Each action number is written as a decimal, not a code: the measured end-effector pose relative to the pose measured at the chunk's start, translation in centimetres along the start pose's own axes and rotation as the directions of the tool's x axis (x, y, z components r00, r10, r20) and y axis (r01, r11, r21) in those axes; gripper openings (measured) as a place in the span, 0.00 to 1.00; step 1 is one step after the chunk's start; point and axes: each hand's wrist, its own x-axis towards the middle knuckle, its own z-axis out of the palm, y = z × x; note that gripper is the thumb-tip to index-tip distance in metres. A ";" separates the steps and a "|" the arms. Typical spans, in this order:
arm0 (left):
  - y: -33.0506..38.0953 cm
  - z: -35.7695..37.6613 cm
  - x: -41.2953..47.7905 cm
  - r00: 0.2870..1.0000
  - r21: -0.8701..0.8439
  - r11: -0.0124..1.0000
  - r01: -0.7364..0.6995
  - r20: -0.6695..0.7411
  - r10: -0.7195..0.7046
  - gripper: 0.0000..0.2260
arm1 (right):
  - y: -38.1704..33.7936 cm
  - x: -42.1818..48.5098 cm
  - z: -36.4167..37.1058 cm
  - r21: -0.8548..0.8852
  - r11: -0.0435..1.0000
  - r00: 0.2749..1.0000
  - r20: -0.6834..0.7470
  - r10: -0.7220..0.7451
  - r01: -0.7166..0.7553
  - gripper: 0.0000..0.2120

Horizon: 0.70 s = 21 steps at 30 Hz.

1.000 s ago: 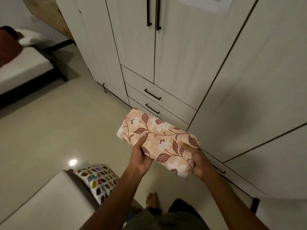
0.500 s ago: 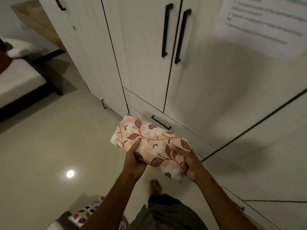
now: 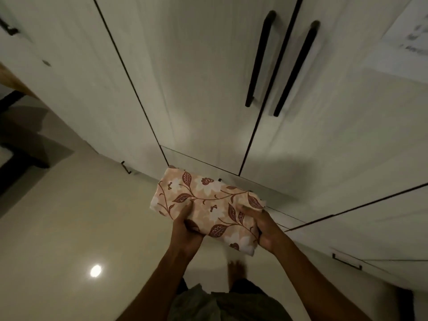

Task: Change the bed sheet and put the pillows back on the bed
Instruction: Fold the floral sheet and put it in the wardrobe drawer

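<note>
Dim room: a pale, matt wardrobe (image 3: 208, 77) with faint vertical grain and thin dark seams between its flat panels fills the background, standing on a glossy cream floor (image 3: 69, 216) that carries one round light reflection (image 3: 95, 271). Two long black bar handles (image 3: 260, 59) run side by side on the central doors, and a short dark pull (image 3: 346, 261) sits on a low drawer front at right. One white paper notice (image 3: 412, 31), print blurred, is fixed at the upper right. The one folded bed sheet (image 3: 208, 205), a soft, thick, oblong bundle of peach cloth printed with maroon leaves and white flowers, is held in the air in front of the lower drawers, partly covering a drawer front. The left hand (image 3: 186, 232) grasps its near edge, thumb on top; the right hand (image 3: 266, 228) grips the right end, fingers curled round it. Below, dark clothing (image 3: 220, 302) and one blurred bare foot (image 3: 236, 272).
</note>
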 end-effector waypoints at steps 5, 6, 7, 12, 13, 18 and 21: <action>5.0 -1.6 4.9 0.992 0.094 0.989 0.113 0.048 -0.118 0.22 | 2.7 4.2 3.0 0.151 0.988 0.984 -0.176 -0.014 0.041 0.25; 5.8 -2.0 5.6 0.991 0.105 0.987 0.121 0.039 -0.126 0.22 | 3.3 5.0 3.3 0.189 0.981 0.978 -0.207 0.003 0.037 0.27; 6.4 -2.5 6.2 0.991 0.118 0.985 0.128 0.024 -0.131 0.22 | 3.9 5.8 3.4 0.210 0.977 0.969 -0.247 0.020 0.033 0.30; 8.2 -5.1 9.7 0.986 0.125 0.978 0.169 -0.033 -0.166 0.21 | 6.5 11.9 3.5 -0.070 0.991 0.843 -0.534 0.060 -0.115 0.25; 8.1 -5.7 10.2 0.985 0.108 0.979 0.171 -0.040 -0.168 0.20 | 6.8 13.1 3.3 -0.180 0.972 0.826 -0.563 0.022 -0.148 0.24; 6.1 -10.0 15.7 0.987 0.080 0.987 0.142 -0.083 -0.135 0.18 | 10.5 21.4 -0.4 -0.717 0.639 0.882 -0.455 -0.125 -0.279 0.17; 4.7 -12.6 18.7 0.985 0.058 0.988 0.141 -0.106 -0.134 0.18 | 12.4 25.7 -1.6 -0.854 0.445 0.889 -0.398 -0.227 -0.268 0.20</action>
